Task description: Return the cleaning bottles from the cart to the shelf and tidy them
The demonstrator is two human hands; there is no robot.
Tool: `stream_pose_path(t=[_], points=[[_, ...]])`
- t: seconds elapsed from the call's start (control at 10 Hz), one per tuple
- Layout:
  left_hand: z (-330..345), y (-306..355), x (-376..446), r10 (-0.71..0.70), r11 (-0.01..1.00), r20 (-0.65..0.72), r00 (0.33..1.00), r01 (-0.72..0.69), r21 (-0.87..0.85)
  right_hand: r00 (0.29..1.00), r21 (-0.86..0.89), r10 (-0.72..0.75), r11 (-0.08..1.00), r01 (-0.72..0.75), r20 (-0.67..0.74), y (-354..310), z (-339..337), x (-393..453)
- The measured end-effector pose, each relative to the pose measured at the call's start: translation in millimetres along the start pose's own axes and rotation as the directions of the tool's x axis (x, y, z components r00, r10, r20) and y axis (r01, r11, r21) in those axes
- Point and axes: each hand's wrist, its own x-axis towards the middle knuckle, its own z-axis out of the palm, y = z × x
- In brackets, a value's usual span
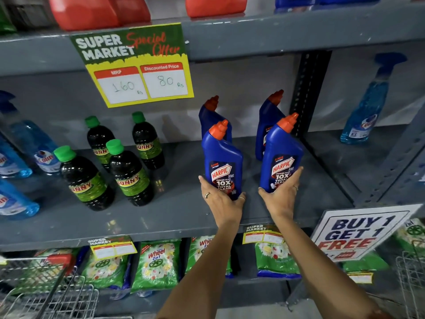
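Observation:
Two blue Harpic bottles with orange caps stand upright at the front of the grey shelf (174, 215). My left hand (220, 199) grips the base of the left Harpic bottle (222, 157). My right hand (281, 192) holds the base of the right Harpic bottle (281, 155). Behind them stand two more Harpic bottles, the back left one (210, 116) and the back right one (268, 118), partly hidden. The wire cart (53, 293) with a red handle is at the lower left.
Several dark bottles with green caps (128, 171) stand left of the Harpic group. Blue spray bottles (30, 146) fill the far left; another blue spray bottle (368, 104) is in the right bay past a dark upright post (308, 88). A price sign (135, 65) hangs above; detergent packs (156, 263) lie below.

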Motion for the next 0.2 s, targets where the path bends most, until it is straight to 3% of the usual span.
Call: stream_pose_path(t=[0.2], points=[[-38, -17, -15, 0.154, 0.968, 0.168, 0.974, -0.183, 0.174, 0.991, -0.043, 0.058, 0.998, -0.053, 0.122, -2, -4, -28]])
